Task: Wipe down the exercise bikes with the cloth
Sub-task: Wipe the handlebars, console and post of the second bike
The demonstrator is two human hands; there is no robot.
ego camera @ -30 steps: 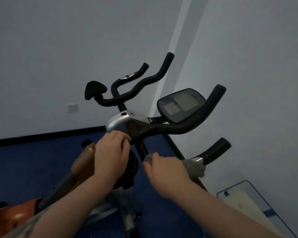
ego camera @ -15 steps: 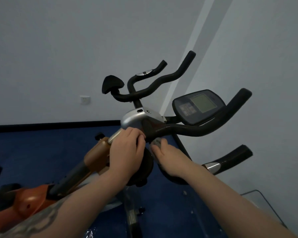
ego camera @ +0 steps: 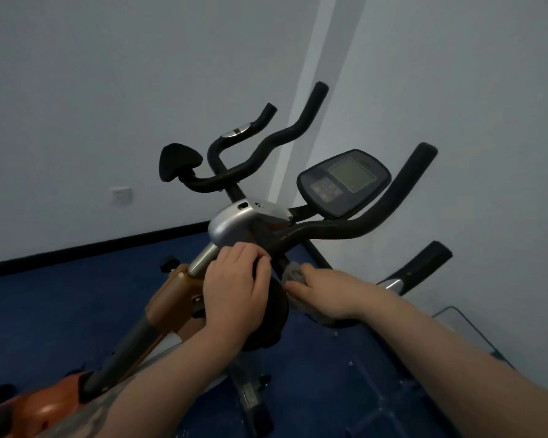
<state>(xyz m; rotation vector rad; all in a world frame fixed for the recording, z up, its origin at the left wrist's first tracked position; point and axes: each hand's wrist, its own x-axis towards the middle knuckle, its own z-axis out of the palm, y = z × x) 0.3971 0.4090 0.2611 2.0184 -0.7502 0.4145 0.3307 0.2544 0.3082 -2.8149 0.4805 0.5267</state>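
One exercise bike, one cloth — two hands.

left hand: bare | right hand: bare | forearms: sleeveless | left forearm: tattoo markings

Handlebars crowd above (floor side open).

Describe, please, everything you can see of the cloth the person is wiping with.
The cloth is a small grey rag that looks soft, bunched into a crumpled wad. The right hand grips it, fingers curled over it, so only the upper folds and a strip trailing under the palm show. It sits against the dark handlebar stem of the bike, just below the silver bracket, beside the left hand. Whether it is damp cannot be told.
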